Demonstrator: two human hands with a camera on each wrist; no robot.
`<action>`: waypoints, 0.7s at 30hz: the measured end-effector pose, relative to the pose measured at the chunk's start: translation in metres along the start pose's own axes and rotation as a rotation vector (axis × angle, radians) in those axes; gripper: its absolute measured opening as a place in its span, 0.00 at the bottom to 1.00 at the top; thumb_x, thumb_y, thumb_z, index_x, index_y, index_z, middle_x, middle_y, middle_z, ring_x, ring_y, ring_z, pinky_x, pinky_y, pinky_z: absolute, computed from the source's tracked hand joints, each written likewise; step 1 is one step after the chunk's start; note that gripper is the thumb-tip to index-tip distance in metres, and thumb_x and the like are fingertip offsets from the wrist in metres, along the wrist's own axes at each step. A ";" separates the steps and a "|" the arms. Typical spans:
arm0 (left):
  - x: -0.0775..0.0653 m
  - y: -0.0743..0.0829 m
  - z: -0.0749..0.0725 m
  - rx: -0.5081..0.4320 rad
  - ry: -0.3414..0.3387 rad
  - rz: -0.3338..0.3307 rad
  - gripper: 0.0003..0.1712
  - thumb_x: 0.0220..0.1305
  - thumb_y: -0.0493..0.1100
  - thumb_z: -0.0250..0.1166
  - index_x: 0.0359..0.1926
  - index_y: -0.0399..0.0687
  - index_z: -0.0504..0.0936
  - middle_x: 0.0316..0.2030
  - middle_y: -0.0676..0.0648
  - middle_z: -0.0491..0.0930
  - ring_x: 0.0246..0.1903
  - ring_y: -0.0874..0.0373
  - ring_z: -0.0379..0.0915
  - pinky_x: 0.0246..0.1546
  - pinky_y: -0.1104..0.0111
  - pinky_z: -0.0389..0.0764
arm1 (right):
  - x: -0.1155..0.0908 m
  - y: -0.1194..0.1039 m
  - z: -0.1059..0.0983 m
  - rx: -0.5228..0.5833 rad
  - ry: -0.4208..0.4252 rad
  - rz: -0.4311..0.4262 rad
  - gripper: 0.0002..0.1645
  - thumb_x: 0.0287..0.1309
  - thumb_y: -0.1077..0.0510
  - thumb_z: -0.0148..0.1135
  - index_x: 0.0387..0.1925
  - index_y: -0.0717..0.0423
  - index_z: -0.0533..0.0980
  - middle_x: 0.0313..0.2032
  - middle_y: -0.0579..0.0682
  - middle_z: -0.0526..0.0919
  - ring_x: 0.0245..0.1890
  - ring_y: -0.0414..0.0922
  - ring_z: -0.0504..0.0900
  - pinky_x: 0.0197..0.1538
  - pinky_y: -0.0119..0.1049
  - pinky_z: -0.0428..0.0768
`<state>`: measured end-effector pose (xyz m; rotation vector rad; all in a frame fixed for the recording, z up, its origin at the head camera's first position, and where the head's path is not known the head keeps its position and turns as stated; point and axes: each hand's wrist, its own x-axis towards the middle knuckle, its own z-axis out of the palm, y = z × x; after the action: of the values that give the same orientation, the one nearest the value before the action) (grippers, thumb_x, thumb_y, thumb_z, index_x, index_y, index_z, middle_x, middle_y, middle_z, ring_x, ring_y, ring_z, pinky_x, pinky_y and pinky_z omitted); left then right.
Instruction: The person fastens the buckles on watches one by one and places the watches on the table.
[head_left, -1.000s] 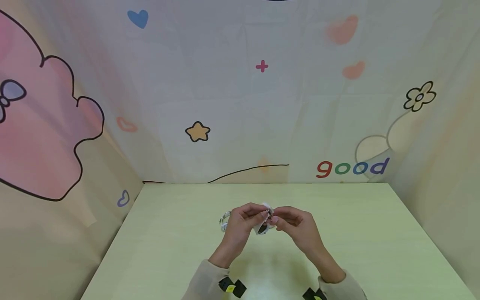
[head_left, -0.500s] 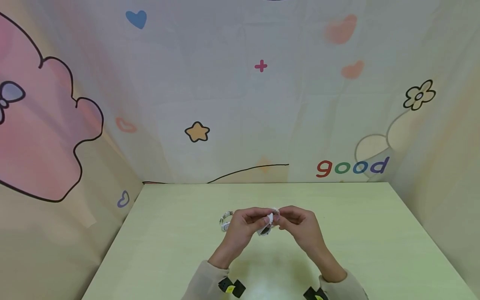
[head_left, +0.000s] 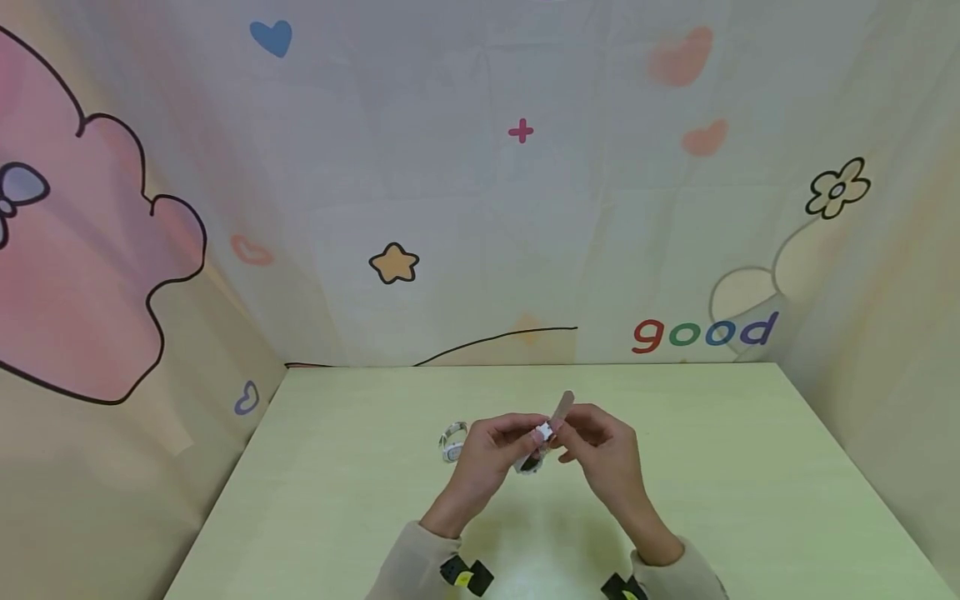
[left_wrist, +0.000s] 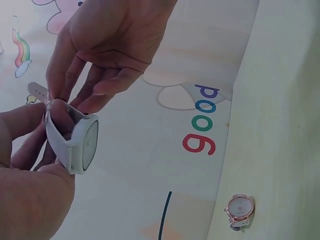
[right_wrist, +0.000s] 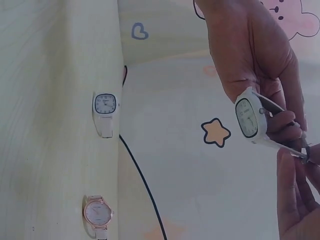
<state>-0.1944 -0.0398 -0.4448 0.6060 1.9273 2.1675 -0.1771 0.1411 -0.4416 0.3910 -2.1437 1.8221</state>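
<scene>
Both hands hold a white wristwatch (head_left: 530, 464) above the table. Its case (right_wrist: 247, 118) has a dark-rimmed, rounded-square dial. My left hand (head_left: 480, 457) grips the band, with fingers reaching inside the strap loop in the right wrist view. My right hand (head_left: 606, 446) pinches the strap near the buckle (left_wrist: 48, 103). The free strap end (head_left: 566, 403) sticks up past the fingertips in the head view. The left wrist view shows the case hanging below the fingers, its dial seen edge-on, the strap bent into a closed loop.
A second white watch with a squarish dial (right_wrist: 105, 104) stands on the table (head_left: 337, 500), left of my hands. A rose-gold round watch (left_wrist: 239, 208) is also on the table, hidden behind the hands in the head view. A printed curtain (head_left: 465, 167) encloses the table's back and sides.
The strap end, earlier bunched between the fingertips, now points up above them. My right hand has risen slightly and shifted its pinch on the strap. The left hand has barely moved.
</scene>
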 end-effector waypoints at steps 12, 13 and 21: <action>0.000 0.004 0.003 0.044 0.031 -0.001 0.13 0.69 0.40 0.62 0.51 0.39 0.83 0.42 0.27 0.81 0.28 0.63 0.75 0.31 0.74 0.77 | 0.003 -0.004 0.003 -0.058 0.075 -0.144 0.07 0.56 0.72 0.65 0.36 0.61 0.82 0.32 0.57 0.84 0.29 0.36 0.83 0.33 0.30 0.84; -0.001 0.004 0.003 0.052 0.037 0.004 0.13 0.69 0.41 0.62 0.51 0.40 0.83 0.42 0.27 0.82 0.28 0.63 0.74 0.31 0.75 0.76 | 0.002 -0.004 0.003 -0.048 0.061 -0.146 0.07 0.57 0.71 0.65 0.36 0.61 0.82 0.33 0.57 0.84 0.29 0.36 0.84 0.34 0.30 0.84; -0.002 0.004 0.005 0.085 0.086 0.025 0.12 0.69 0.42 0.63 0.48 0.41 0.84 0.39 0.28 0.82 0.27 0.64 0.73 0.29 0.76 0.74 | 0.000 -0.002 0.003 0.043 0.031 -0.150 0.06 0.61 0.68 0.63 0.39 0.60 0.81 0.35 0.57 0.85 0.32 0.40 0.86 0.38 0.33 0.86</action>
<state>-0.1905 -0.0368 -0.4406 0.5622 2.0759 2.1696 -0.1768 0.1381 -0.4402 0.5155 -1.9998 1.7807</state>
